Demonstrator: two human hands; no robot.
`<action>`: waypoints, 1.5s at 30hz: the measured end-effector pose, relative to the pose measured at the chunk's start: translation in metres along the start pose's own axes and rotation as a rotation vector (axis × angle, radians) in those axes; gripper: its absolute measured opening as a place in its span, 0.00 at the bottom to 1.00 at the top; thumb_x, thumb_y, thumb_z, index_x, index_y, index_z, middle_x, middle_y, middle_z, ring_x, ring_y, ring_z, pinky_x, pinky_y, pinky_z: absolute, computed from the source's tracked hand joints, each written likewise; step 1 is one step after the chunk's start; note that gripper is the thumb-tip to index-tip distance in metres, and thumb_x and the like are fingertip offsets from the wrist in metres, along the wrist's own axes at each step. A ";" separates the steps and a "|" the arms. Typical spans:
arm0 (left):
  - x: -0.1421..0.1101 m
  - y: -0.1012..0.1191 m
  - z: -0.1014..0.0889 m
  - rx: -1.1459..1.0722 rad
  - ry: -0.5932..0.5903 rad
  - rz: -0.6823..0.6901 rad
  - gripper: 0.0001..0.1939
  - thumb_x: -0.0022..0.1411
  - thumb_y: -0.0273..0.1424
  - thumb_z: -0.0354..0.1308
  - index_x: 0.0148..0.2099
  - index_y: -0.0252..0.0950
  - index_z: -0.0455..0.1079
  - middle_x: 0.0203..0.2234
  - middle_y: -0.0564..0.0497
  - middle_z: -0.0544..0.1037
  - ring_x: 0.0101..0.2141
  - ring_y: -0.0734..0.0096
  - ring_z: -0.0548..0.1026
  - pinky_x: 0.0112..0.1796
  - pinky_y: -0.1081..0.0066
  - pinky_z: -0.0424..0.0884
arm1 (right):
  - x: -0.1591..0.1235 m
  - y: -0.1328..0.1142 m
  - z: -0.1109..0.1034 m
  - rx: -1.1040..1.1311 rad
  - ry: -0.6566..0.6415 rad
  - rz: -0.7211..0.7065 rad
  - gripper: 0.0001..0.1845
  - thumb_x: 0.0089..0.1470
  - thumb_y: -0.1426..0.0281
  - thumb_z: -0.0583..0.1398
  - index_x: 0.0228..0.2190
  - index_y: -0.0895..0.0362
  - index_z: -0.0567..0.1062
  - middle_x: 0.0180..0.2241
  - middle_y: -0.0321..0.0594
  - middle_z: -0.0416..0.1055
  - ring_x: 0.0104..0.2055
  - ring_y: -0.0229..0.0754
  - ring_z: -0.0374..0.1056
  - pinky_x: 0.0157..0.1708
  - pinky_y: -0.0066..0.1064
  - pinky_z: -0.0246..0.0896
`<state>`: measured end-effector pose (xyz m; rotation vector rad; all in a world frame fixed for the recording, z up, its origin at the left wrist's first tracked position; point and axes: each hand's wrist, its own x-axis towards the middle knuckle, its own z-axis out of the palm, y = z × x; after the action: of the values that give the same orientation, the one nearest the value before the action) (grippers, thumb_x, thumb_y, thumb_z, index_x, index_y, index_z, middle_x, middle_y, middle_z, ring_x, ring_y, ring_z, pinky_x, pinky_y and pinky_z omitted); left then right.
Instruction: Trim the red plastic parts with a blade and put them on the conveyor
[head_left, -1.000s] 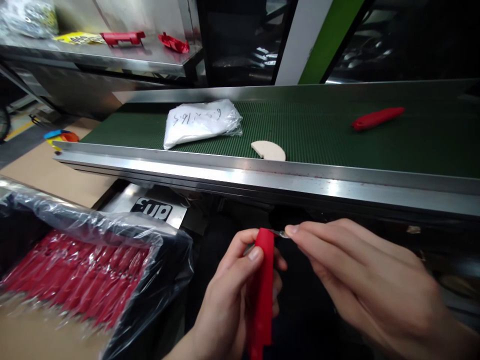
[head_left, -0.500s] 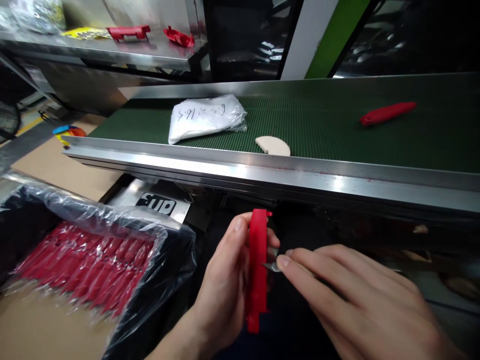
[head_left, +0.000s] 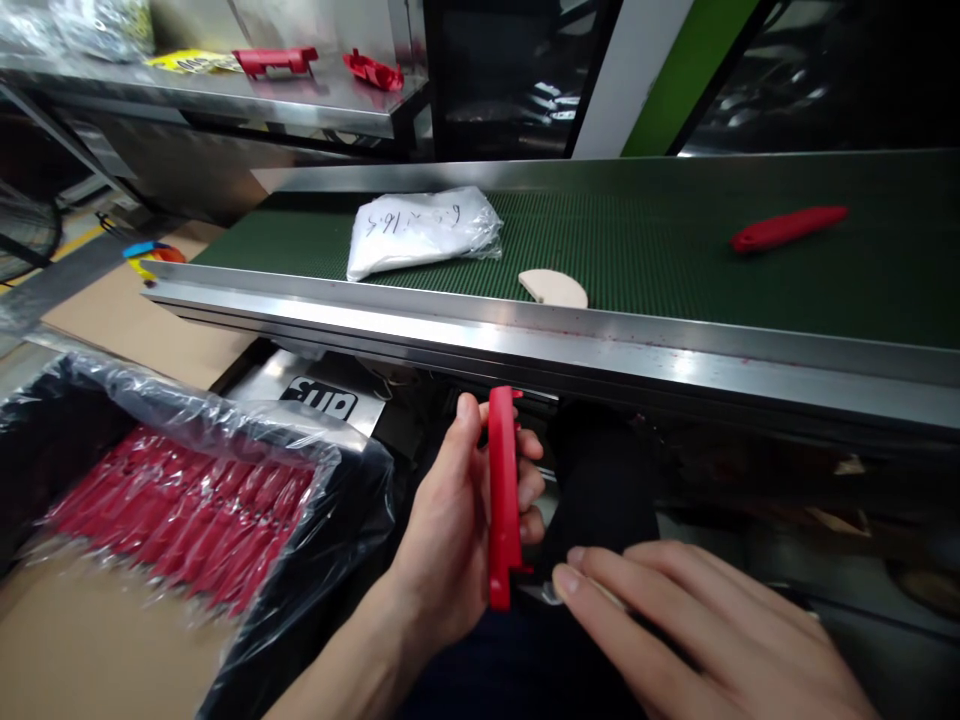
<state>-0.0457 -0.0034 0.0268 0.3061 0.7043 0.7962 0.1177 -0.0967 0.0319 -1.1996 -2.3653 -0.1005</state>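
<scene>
Upright in my left hand (head_left: 450,520) is a long red plastic part (head_left: 503,490), with small tabs along its right side. My thumb lies on its left and the other fingers wrap behind it. My right hand (head_left: 690,620) pinches a small pointed metal blade (head_left: 541,594) between thumb and fingertips; its handle is hidden in the hand. The blade's tip is close to the lower end of the red part; whether it touches I cannot tell. Both hands are in front of and below the conveyor's edge.
A green conveyor belt (head_left: 660,260) behind a metal rail (head_left: 450,315) carries a white plastic bag (head_left: 420,232), a beige half-disc (head_left: 556,288) and another red part (head_left: 789,229). At left, a lined box (head_left: 352,475) holds several bagged red parts (head_left: 187,510). More red parts (head_left: 276,62) lie on a steel shelf (head_left: 337,108).
My left hand has raised the red part slightly and shifted it left. The blade in my right hand has gone down from the part's middle to near its lower end.
</scene>
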 end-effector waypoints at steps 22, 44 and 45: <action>-0.034 -0.015 0.009 0.418 0.005 0.085 0.15 0.58 0.34 0.65 0.43 0.40 0.63 0.28 0.58 0.65 0.21 0.84 0.61 0.22 0.79 0.58 | 0.018 0.031 -0.009 0.053 0.104 0.115 0.23 0.56 0.84 0.57 0.53 0.62 0.72 0.47 0.48 0.72 0.46 0.46 0.68 0.42 0.38 0.65; -0.028 -0.025 -0.011 0.046 -0.418 -0.038 0.04 0.68 0.32 0.52 0.45 0.40 0.63 0.34 0.53 0.67 0.20 0.86 0.64 0.18 0.84 0.64 | 0.018 0.026 -0.010 0.160 0.183 0.132 0.21 0.55 0.86 0.57 0.49 0.64 0.74 0.44 0.49 0.72 0.46 0.42 0.68 0.42 0.34 0.68; -0.028 -0.025 -0.012 0.039 -0.431 -0.041 0.04 0.69 0.32 0.51 0.45 0.40 0.63 0.34 0.53 0.67 0.19 0.86 0.64 0.18 0.84 0.64 | 0.018 0.026 -0.010 0.152 0.183 0.130 0.21 0.55 0.86 0.57 0.50 0.64 0.74 0.44 0.49 0.72 0.46 0.42 0.68 0.42 0.34 0.68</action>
<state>-0.0534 -0.0413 0.0184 0.4796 0.3197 0.6486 0.1329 -0.0701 0.0447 -1.2129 -2.0921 0.0123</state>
